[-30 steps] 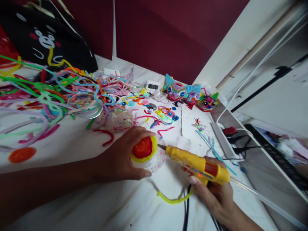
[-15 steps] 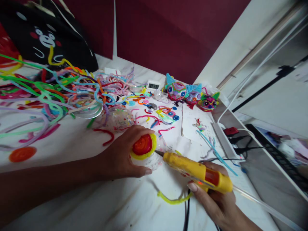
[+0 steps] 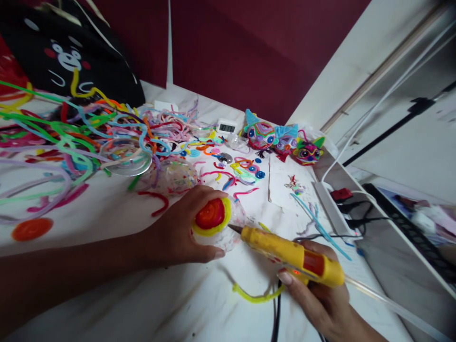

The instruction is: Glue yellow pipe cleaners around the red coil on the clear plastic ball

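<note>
My left hand (image 3: 188, 228) is wrapped round a clear plastic ball (image 3: 233, 240). On the ball's side sits a coiled pipe-cleaner disc (image 3: 211, 214), orange and red in the middle with a yellow outer ring. My right hand (image 3: 320, 289) grips a yellow hot glue gun (image 3: 285, 249), with a clear glue stick (image 3: 374, 297) poking from its back. The gun's dark nozzle points left, at or very near the disc's right edge; whether it touches I cannot tell. Under the gun lies a yellow pipe cleaner (image 3: 256, 298).
Tangled pipe cleaners (image 3: 89, 123) cover the left. An orange coiled disc (image 3: 33, 229) lies at the left front. Behind my left hand is another clear ball (image 3: 176, 175). Decorated animal heads (image 3: 261, 133) stand at the back, near a timer (image 3: 227, 127). A power strip (image 3: 335, 209) lies right.
The nozzle has shifted very slightly left along the disc's edge. Both hands keep their hold and are otherwise almost still.
</note>
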